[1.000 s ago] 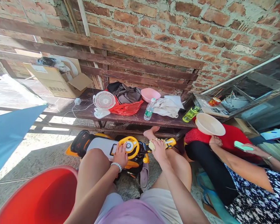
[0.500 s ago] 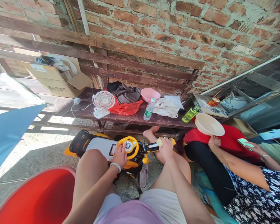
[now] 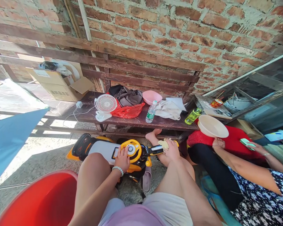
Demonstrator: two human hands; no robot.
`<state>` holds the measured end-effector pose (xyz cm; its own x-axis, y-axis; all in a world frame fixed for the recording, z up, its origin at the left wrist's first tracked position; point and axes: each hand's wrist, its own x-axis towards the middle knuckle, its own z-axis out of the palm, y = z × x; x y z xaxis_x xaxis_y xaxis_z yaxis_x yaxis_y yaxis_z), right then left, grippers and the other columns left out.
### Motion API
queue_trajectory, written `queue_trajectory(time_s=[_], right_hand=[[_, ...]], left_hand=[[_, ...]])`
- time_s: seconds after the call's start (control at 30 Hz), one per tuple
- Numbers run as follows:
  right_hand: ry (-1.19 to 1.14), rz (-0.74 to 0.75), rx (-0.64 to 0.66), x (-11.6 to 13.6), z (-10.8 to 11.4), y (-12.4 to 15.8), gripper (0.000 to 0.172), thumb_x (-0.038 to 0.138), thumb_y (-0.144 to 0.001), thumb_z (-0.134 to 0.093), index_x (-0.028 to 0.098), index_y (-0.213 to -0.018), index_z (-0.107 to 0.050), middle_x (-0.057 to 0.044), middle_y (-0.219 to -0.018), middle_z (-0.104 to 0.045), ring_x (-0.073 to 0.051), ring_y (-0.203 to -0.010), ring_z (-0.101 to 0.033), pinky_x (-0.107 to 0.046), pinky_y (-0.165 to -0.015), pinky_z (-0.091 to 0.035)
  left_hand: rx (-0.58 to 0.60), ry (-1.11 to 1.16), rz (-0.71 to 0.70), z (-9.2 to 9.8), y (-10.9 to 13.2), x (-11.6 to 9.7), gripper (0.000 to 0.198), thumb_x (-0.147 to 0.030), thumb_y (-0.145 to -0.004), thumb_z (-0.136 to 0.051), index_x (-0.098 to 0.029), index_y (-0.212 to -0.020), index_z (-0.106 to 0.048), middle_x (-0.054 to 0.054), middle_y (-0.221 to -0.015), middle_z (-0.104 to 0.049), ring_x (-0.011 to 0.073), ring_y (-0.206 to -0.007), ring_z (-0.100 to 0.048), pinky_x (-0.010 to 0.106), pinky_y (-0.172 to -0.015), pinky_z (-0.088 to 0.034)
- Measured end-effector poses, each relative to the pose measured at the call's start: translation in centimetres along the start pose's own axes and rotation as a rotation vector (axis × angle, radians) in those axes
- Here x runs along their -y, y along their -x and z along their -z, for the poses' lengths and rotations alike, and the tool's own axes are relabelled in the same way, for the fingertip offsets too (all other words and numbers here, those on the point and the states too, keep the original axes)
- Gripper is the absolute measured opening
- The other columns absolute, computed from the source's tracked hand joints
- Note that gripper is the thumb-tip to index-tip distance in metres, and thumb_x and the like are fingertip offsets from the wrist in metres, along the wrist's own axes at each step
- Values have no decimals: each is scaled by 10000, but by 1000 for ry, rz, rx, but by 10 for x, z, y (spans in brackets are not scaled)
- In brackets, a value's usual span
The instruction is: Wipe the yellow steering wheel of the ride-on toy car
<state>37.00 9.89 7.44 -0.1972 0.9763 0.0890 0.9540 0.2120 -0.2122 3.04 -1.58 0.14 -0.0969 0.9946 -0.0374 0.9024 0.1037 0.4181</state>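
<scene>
A yellow, white and black ride-on toy car (image 3: 101,149) lies on the ground in front of my knees. My left hand (image 3: 122,159), a bead bracelet on its wrist, grips the car's yellow steering wheel (image 3: 131,148). My right hand (image 3: 172,147) is closed on a pale yellowish cloth (image 3: 163,144) and presses it against the yellow front end of the car. My bare foot (image 3: 152,134) rests just behind that hand.
A dark wooden bench (image 3: 132,119) holds a small white fan (image 3: 105,104), a red bag, dark clothes, a pink bowl, a water bottle (image 3: 151,111) and a cardboard box (image 3: 58,83). A red tub (image 3: 40,201) sits lower left. Another seated person (image 3: 247,175) on the right holds a phone.
My right hand slid with the cloth from beside the steering wheel out to the right, to the car's front tip. The left hand stayed on the wheel. The view tilted slightly.
</scene>
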Motion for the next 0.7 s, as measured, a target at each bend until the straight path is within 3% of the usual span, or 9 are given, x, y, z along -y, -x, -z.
queue_trajectory(time_s=[0.1, 0.2, 0.3, 0.4, 0.53, 0.7], right_hand=[[11, -51, -56, -5, -5, 1, 441, 147, -848, -569, 205, -1265, -697, -101, -1227, -683, -283, -1152, -560, -376, -1063, -373], [-11, -70, -131, 24, -19, 10, 380, 147, -861, -552, 203, -1196, -720, -103, -1155, -690, -292, -1121, -565, -410, -1078, -364], [-75, 62, -92, 61, -32, 21, 433, 129, -812, -600, 218, -1218, -721, -103, -1184, -690, -295, -1167, -566, -433, -1144, -337], [-101, 155, -3, 77, -31, 25, 531, 97, -771, -626, 233, -1279, -700, -96, -1249, -689, -286, -1239, -560, -434, -1189, -316], [-16, 151, 100, 53, -7, 12, 484, 132, -810, -664, 232, -1281, -707, -99, -1251, -712, -286, -1202, -592, -395, -1107, -384], [206, -42, 185, 15, 29, -24, 285, 278, -906, -649, 190, -1158, -749, -140, -1213, -751, -304, -1167, -643, -380, -980, -432]], left_hand=[[0, -1, 7, 0, 0, -1, 672, -213, -985, -427, -106, -1649, -425, 196, -1634, -500, 404, -1645, -214, 596, -1235, -402], [-25, -8, 5, -1, -1, 0, 668, -212, -985, -428, -89, -1642, -430, 206, -1620, -512, 400, -1645, -217, 579, -1247, -394], [-30, -13, 0, -3, -2, 1, 665, -211, -982, -430, -67, -1630, -441, 212, -1613, -514, 408, -1644, -213, 567, -1260, -381], [-33, -11, -4, -4, -2, 2, 663, -212, -978, -432, -75, -1627, -447, 200, -1608, -520, 408, -1645, -211, 564, -1263, -374], [-9, -4, -4, -3, -1, 2, 669, -217, -982, -428, -85, -1637, -428, 211, -1627, -496, 408, -1646, -206, 589, -1245, -383], [13, -1, -3, 0, 0, 0, 676, -212, -977, -445, -86, -1641, -422, 208, -1655, -465, 412, -1649, -191, 600, -1252, -369]])
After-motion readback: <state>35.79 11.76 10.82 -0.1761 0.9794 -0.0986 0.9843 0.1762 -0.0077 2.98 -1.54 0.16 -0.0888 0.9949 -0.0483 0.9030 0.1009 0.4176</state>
